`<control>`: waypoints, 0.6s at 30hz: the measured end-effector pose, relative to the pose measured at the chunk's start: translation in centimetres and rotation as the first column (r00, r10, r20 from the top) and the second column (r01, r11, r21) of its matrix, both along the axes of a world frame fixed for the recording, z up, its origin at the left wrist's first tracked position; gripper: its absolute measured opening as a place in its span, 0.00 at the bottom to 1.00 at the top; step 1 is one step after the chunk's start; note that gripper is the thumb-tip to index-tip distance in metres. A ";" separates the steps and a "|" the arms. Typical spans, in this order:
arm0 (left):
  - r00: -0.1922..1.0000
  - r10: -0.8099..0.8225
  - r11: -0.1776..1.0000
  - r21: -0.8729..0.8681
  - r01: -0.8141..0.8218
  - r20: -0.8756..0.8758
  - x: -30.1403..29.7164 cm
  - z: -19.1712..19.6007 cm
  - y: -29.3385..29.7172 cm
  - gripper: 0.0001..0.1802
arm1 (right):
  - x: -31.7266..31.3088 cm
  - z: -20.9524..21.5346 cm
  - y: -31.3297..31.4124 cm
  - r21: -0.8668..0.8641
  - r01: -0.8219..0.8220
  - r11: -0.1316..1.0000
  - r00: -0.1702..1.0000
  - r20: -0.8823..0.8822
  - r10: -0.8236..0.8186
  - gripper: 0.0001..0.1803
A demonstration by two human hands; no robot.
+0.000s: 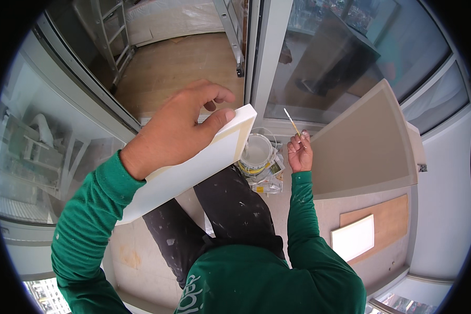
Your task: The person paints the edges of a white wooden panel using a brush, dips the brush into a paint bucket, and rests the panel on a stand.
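A long white panel (pixel 186 172) with a pale yellow border strip lies tilted across my thighs. My left hand (pixel 186 115) is on its upper edge, the thumb pressed near the far corner and the fingers curled over; part of its grip is hidden. Out to the right, my right hand (pixel 300 153) is closed around a thin paintbrush (pixel 293 124), its white-coated tip pointing up and away from the panel. Between the hands, on the floor, stands a round paint bucket (pixel 259 149) with whitish contents and a wire handle.
Printed paper (pixel 269 180) lies under the bucket. A large beige board (pixel 361 146) leans at the right, near a smaller white panel (pixel 352 238) on a brown sheet (pixel 384 225). Glass doors (pixel 324 68) stand ahead; a ladder (pixel 112 36) is beyond the opening.
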State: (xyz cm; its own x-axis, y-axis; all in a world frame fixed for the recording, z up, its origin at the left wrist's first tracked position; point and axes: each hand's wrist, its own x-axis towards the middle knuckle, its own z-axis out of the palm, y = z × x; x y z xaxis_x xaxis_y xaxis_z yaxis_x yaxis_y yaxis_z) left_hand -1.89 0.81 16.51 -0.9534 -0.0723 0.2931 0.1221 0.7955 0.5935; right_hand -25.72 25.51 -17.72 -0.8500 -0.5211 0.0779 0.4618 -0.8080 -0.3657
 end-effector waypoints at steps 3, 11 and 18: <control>1.000 -0.024 0.999 0.035 0.024 0.008 -0.6 -0.1 0.4 0.14 | -1.6 3.1 1.1 -0.048 0.028 0.998 0.997 -0.065 -0.031 0.09; 1.000 -0.012 1.000 0.020 0.012 0.027 -0.4 0.3 0.1 0.15 | 0.0 9.8 -0.2 -0.065 0.111 0.992 0.987 -0.111 -0.117 0.06; 0.999 -0.032 0.999 0.016 0.032 0.005 -0.5 0.1 -0.1 0.16 | 0.7 10.3 -1.1 -0.200 -0.001 0.980 0.997 -0.081 -0.015 0.09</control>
